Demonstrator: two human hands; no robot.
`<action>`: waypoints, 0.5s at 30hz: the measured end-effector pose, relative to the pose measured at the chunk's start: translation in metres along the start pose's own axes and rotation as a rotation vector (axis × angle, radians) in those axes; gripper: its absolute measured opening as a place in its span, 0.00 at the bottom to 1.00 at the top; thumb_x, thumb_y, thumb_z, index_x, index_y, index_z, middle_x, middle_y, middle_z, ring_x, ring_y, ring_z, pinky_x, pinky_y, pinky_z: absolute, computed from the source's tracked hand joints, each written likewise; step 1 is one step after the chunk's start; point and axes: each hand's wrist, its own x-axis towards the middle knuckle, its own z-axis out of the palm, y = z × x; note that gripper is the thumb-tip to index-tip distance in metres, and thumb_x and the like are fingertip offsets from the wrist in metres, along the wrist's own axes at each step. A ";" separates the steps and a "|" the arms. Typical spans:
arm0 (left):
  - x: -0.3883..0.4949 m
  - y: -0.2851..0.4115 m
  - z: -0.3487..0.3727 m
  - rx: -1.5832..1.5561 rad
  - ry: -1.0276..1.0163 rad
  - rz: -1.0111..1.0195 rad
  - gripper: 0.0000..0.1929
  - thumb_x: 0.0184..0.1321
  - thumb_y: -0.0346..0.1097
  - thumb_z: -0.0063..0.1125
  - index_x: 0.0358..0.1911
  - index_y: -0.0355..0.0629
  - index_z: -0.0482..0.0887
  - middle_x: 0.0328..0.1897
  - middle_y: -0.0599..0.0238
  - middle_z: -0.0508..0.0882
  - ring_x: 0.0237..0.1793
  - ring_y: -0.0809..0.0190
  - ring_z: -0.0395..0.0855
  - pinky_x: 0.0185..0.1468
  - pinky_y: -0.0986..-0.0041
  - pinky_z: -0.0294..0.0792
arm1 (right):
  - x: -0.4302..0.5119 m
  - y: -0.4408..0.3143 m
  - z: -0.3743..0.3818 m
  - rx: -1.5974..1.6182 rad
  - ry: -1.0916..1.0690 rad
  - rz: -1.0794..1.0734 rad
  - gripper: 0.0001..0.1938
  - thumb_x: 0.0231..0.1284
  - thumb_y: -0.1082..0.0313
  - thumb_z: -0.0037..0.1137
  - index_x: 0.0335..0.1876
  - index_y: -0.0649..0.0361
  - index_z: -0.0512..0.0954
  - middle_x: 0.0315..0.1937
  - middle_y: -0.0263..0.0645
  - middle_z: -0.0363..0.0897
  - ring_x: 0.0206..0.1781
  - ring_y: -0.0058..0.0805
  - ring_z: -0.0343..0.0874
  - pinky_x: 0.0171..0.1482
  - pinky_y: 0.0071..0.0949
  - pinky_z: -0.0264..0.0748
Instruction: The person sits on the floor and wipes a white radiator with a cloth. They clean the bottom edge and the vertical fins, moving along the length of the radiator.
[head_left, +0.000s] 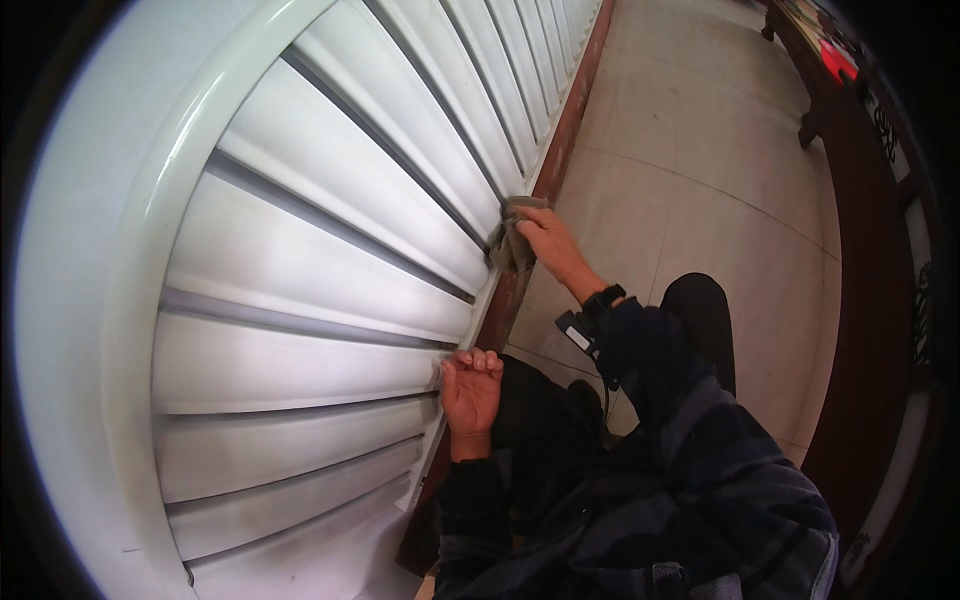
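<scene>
A row of white slats (322, 270), joined along their far side by a smooth white rail (161, 161), fills the left half of the head view. My right hand (546, 234) grips a crumpled grey-brown cloth (512, 244) against the slats' lower ends, beside the reddish-brown baseboard (501, 311). Nearer to me, my left hand (474, 390) is palm up with its fingers curled, close to the slat ends. It seems to hold nothing; whether its fingertips touch the white edge is unclear.
Pale floor tiles (645, 180) lie right of the baseboard. Along the right rim runs dark red-brown wooden furniture (862, 247) with short feet, a red item (836, 60) on it near the top. My bent knee (701, 322) is beside my right forearm, where a small device (576, 331) hangs by a cable.
</scene>
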 end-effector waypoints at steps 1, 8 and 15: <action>-0.001 0.000 -0.001 -0.001 0.005 -0.004 0.18 0.79 0.51 0.47 0.43 0.42 0.78 0.39 0.63 0.74 0.46 0.58 0.69 0.60 0.63 0.68 | 0.002 -0.001 0.002 -0.087 -0.009 -0.089 0.23 0.62 0.58 0.58 0.60 0.60 0.82 0.56 0.52 0.80 0.55 0.49 0.82 0.61 0.37 0.76; 0.001 -0.003 -0.005 -0.011 0.004 -0.013 0.18 0.79 0.50 0.47 0.42 0.42 0.78 0.40 0.63 0.74 0.46 0.58 0.70 0.60 0.63 0.68 | 0.016 -0.034 -0.011 -0.603 -0.205 -0.149 0.16 0.56 0.63 0.60 0.48 0.62 0.84 0.50 0.55 0.79 0.52 0.57 0.81 0.54 0.48 0.79; 0.002 -0.004 -0.005 -0.021 -0.001 -0.004 0.16 0.79 0.48 0.49 0.43 0.41 0.79 0.40 0.62 0.76 0.47 0.57 0.71 0.61 0.64 0.68 | 0.002 -0.039 -0.001 -0.802 -0.087 -0.342 0.11 0.54 0.67 0.59 0.40 0.62 0.82 0.43 0.57 0.81 0.50 0.55 0.82 0.51 0.50 0.80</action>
